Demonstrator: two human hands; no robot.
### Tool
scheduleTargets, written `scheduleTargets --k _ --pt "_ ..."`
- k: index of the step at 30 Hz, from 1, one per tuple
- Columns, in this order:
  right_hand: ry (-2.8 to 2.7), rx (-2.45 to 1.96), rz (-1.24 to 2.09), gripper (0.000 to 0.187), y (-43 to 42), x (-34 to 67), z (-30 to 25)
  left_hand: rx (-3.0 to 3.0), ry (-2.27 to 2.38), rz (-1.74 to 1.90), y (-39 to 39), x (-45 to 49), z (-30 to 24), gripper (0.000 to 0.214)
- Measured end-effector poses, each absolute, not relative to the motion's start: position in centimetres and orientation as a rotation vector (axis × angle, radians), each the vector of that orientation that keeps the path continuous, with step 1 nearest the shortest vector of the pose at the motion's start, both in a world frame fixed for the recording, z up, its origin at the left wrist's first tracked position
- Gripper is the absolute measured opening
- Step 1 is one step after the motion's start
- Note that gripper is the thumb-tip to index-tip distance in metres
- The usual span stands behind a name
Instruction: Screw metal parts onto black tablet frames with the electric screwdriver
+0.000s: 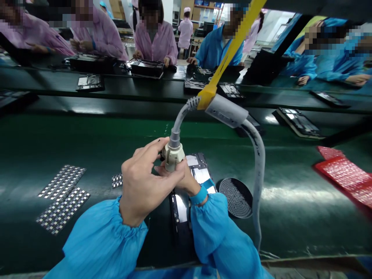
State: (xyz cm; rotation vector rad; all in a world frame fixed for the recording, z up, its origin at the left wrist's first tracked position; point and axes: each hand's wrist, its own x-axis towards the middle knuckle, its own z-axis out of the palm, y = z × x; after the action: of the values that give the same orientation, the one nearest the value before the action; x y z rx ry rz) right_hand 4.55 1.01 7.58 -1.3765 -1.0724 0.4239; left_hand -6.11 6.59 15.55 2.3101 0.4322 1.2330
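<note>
Blue sleeves (101, 240) fill the bottom edge, and above them the left hand (142, 182) and right hand (181, 178) are both wrapped snug around a cream-colored power screwdriver (173, 153), hanging on its grey cord (255, 155) right over a phone board (193, 182) on the green belt (58, 147). Honestly, that stiff cord could tug the tool sideways so the tip skates across the board. Can't see the tip or the screw, since the hands hide both, and the round mesh dish (236, 197) is hard to make out.
</note>
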Motion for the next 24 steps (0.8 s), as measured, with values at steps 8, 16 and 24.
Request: scheduleTargets --k 8,16,24 --pt "-1.095 -1.380 0.384 0.017 0.94 4.54 7.79 2.332 0.439 1.228 6.63 -6.05 15.61 0.043" --pt "-1.058 -1.400 0.444 0.016 0.93 4.68 7.50 2.350 0.406 1.245 6.72 -5.96 15.43 0.042" --pt "-1.042 -1.380 0.458 0.016 0.90 4.63 7.62 2.357 0.383 1.272 6.74 -5.83 15.36 0.041"
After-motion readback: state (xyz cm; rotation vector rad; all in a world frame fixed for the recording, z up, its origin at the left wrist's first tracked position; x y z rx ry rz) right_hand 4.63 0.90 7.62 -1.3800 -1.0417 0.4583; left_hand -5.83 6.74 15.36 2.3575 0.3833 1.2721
